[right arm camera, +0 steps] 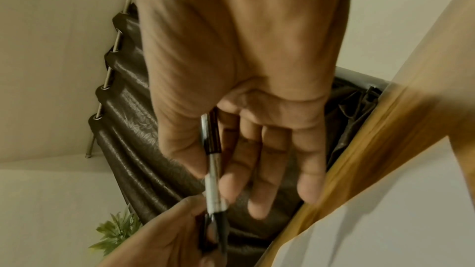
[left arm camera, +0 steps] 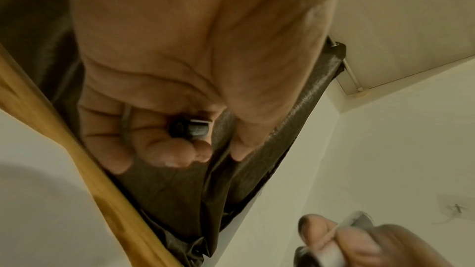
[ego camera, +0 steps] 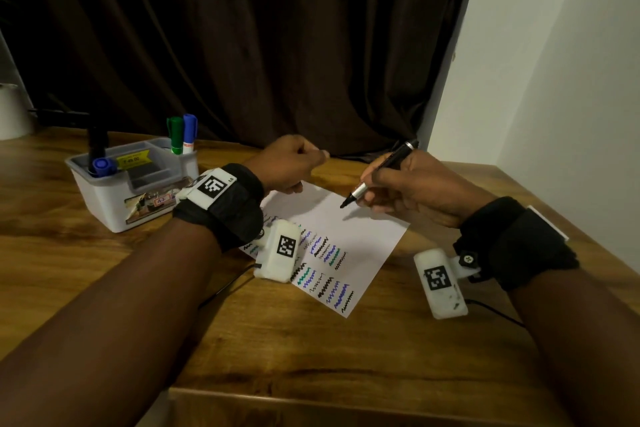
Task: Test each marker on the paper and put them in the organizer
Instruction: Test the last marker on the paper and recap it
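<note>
My right hand (ego camera: 384,184) holds an uncapped black marker (ego camera: 388,166) like a pen, its tip just above the bare upper part of the white paper (ego camera: 367,232). The right wrist view shows that marker (right arm camera: 214,180) pinched between thumb and fingers. My left hand (ego camera: 298,163) is a fist over the paper's far corner, and its curled fingers grip the black cap (left arm camera: 191,128). Rows of black, blue and green squiggles cover the paper's near half. The white organizer (ego camera: 114,204) stands at the left with a green marker (ego camera: 175,135), a blue marker (ego camera: 189,132) and a black marker (ego camera: 96,146) upright in it.
The wooden table (ego camera: 311,350) ends close in front of me. A dark curtain (ego camera: 259,45) hangs behind it and a white wall (ego camera: 554,80) rises to the right. A blue-capped marker (ego camera: 104,166) also sits in the organizer's front-left slot.
</note>
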Tool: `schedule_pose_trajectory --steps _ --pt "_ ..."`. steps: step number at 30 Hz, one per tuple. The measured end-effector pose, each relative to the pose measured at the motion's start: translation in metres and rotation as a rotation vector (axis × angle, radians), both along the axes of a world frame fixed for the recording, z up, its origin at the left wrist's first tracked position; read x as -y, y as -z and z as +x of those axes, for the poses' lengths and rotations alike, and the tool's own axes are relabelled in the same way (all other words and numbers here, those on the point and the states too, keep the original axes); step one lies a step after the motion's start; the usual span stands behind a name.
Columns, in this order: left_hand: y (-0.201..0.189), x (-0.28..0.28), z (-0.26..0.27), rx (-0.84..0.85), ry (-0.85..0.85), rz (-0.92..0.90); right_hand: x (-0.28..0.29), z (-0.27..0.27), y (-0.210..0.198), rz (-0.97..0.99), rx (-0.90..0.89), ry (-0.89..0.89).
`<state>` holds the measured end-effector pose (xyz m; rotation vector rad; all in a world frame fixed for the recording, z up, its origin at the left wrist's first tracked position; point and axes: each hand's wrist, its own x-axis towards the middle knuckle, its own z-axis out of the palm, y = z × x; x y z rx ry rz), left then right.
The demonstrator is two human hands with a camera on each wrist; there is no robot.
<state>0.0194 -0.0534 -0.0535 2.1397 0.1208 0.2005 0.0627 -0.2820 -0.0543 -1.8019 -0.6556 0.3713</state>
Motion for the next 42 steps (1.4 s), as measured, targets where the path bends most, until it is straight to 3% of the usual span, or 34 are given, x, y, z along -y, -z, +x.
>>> schedule_pose_trajectory --steps 4,11,22,32,42 --pt "0.002 0.000 0.006 0.131 -0.002 -0.154 -0.001 0.007 -0.003 0.209 -0.071 0.131" --pt "0.005 0.007 0.002 0.130 0.207 -0.243 0.001 0.007 -0.008 0.383 -0.160 0.194" --pt "0.004 0.008 0.001 0.206 0.295 -0.297 0.000 0.010 -0.005 0.365 -0.117 0.235" --pt "-0.001 0.012 -0.004 0.243 0.345 -0.225 -0.002 0.002 -0.001 0.321 -0.086 0.128" --pt "-0.001 0.014 -0.010 0.256 0.373 -0.236 -0.009 -0.010 0.001 0.325 0.056 0.062"
